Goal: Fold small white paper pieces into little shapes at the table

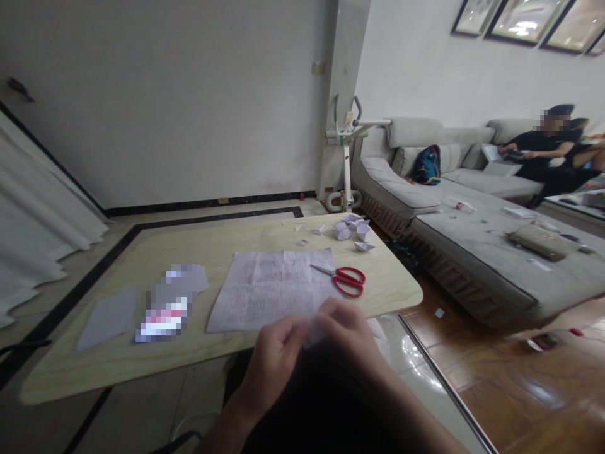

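Close together at the table's near edge, my left hand point(278, 353) and my right hand point(345, 325) pinch a small piece of white paper point(312, 334) between them. Fingers cover most of it, and its shape is blurred. Just beyond lies a large creased printed sheet point(265, 287), flat on the table. Red-handled scissors point(347, 280) rest with their blades over the sheet's right edge, handles to the right. Farther back at the right, several folded paper pieces point(343, 230) sit in a cluster, with small paper scraps point(302, 242) to their left.
The pale wooden table point(161, 246) has rounded corners. On its left lie a white sheet point(108, 317) and a pixelated item point(163, 318). A grey sofa point(472, 252) stands at the right, with a backpack point(428, 165) and a seated person point(543, 151). A white curtain point(42, 221) hangs left.
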`<action>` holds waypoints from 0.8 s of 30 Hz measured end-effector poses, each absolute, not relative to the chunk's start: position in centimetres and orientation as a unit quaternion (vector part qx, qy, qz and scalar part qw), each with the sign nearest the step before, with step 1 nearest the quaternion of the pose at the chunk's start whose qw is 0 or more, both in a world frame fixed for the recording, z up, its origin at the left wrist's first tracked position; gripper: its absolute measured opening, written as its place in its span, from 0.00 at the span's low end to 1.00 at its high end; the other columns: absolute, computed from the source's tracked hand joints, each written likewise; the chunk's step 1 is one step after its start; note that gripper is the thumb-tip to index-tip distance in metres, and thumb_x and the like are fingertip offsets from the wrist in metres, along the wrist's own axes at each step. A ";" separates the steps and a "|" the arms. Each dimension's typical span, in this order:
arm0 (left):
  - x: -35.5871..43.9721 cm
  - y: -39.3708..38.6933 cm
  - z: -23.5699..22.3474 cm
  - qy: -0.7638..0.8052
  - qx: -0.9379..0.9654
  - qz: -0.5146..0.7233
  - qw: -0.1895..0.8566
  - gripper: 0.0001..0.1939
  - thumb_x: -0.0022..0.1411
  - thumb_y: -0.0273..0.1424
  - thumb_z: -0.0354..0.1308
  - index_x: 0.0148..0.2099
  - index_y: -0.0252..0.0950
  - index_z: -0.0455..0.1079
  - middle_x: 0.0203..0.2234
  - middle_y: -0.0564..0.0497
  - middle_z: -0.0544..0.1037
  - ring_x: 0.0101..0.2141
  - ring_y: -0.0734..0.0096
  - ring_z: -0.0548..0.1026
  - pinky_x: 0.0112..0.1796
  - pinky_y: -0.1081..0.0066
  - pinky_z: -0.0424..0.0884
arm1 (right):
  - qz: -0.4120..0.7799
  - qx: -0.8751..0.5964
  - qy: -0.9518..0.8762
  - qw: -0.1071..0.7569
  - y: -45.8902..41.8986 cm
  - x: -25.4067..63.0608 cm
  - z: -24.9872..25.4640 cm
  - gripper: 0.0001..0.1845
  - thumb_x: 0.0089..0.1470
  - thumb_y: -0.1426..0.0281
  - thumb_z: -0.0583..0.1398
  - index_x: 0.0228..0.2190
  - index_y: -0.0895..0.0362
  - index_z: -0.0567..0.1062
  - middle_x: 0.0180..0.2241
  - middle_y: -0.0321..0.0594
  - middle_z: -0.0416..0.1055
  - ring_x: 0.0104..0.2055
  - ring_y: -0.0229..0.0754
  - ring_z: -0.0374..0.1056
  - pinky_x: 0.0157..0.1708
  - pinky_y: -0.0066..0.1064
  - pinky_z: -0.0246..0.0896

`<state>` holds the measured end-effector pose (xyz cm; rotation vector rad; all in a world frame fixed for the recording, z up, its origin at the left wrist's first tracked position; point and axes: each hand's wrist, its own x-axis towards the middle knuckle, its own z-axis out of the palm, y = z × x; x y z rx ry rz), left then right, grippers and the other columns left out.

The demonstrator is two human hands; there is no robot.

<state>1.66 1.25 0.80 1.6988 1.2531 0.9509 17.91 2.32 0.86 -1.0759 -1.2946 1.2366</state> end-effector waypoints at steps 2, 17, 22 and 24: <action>1.6 1.2 0.9 0.493 0.682 0.373 0.392 0.16 0.68 0.37 0.51 0.31 0.35 0.73 0.24 0.53 0.76 0.27 0.70 0.71 0.27 0.76 0.65 | 0.498 -0.446 -0.545 0.506 2.2 17.9 1.0 0.12 0.50 0.66 0.62 0.20 0.57 0.69 0.20 0.32 0.62 0.24 0.36 0.58 0.25 0.27 0.54; 1.7 1.1 0.9 0.484 0.677 0.387 0.398 0.15 0.67 0.36 0.52 0.31 0.35 0.73 0.21 0.55 0.73 0.25 0.72 0.70 0.26 0.77 0.65 | 0.497 -0.453 -0.519 0.527 1.6 17.6 1.3 0.14 0.50 0.64 0.61 0.19 0.56 0.65 0.18 0.30 0.57 0.23 0.36 0.54 0.24 0.27 0.50; 1.7 1.2 1.1 0.477 0.665 0.392 0.420 0.14 0.66 0.36 0.53 0.32 0.35 0.73 0.23 0.53 0.75 0.27 0.70 0.72 0.28 0.75 0.67 | 0.501 -0.460 -0.506 0.531 1.3 17.3 1.3 0.14 0.51 0.64 0.61 0.20 0.56 0.65 0.19 0.31 0.60 0.23 0.36 0.56 0.22 0.26 0.52; 1.6 1.3 1.1 0.483 0.664 0.394 0.413 0.16 0.66 0.36 0.52 0.30 0.35 0.72 0.22 0.54 0.73 0.27 0.70 0.71 0.28 0.75 0.66 | 0.491 -0.469 -0.510 0.529 1.3 17.2 1.3 0.14 0.52 0.65 0.61 0.20 0.56 0.66 0.19 0.31 0.62 0.23 0.36 0.57 0.22 0.26 0.53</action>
